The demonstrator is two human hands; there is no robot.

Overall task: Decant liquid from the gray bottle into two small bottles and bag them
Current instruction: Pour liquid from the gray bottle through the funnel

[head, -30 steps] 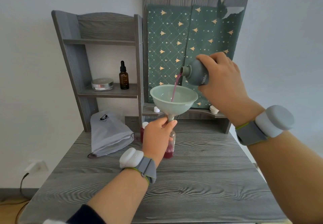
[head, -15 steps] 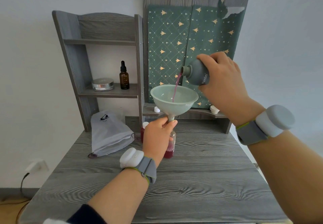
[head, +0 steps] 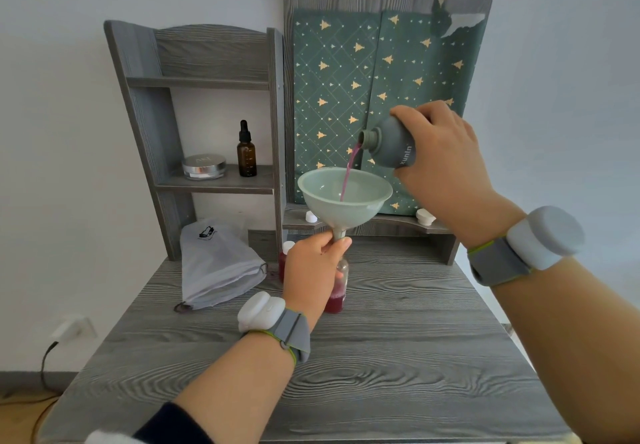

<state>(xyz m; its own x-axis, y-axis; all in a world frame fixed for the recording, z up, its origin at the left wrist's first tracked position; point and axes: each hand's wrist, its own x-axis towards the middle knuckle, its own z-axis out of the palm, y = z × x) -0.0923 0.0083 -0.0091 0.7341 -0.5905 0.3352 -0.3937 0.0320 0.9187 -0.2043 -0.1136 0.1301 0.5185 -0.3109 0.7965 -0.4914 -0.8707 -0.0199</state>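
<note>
We find the right hand clasped round the matte gray plastic bottle, which is tipped neck-down to the left. A thin pink stream falls from it into the pale green plastic funnel. The left hand pinches the funnel's stem where it enters the small clear bottle. That bottle stands on the gray wood-grain table, with red liquid in its lower part. A second small bottle with a white cap stands just behind the left hand and looks filled. The gray drawstring cloth bag lies to the left.

Our judgement:
- Hold a shallow tilt so the stream strikes the funnel wall.
- Watch the level through the clear side.
- Right the gray bottle before the neck fills.
- Hold the stem vertical, as a tipped funnel would likely spill.
</note>
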